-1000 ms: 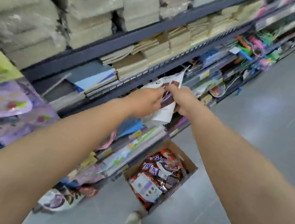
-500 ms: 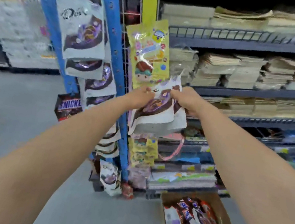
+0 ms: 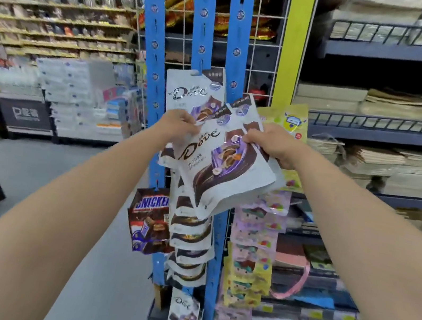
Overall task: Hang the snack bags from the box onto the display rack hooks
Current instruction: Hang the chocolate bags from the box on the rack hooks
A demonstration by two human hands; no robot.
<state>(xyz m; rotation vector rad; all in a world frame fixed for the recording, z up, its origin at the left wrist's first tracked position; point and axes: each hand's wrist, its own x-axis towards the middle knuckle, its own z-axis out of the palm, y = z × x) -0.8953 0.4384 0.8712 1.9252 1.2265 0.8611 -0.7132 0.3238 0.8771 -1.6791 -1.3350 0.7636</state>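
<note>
I hold a stack of white and brown Dove snack bags (image 3: 220, 167) tilted in front of the display rack (image 3: 233, 52), a wire grid with blue hanging strips. My left hand (image 3: 179, 124) pinches the stack's upper left corner. My right hand (image 3: 271, 142) grips its upper right edge. One Dove bag (image 3: 187, 91) hangs on the middle blue strip just behind my hands. More Dove bags (image 3: 190, 240) hang in a column below. The box is out of view.
A Snickers bag (image 3: 149, 219) hangs on the left strip. Yellow and purple candy bags (image 3: 253, 250) hang to the right. Dark shelves (image 3: 391, 128) with stacked paper goods fill the right side. An open grey aisle floor (image 3: 48, 174) lies to the left.
The view has swung up and closer to the rack, and the box has dropped out of sight. Both hands have carried the Dove bags up toward the middle blue strips.
</note>
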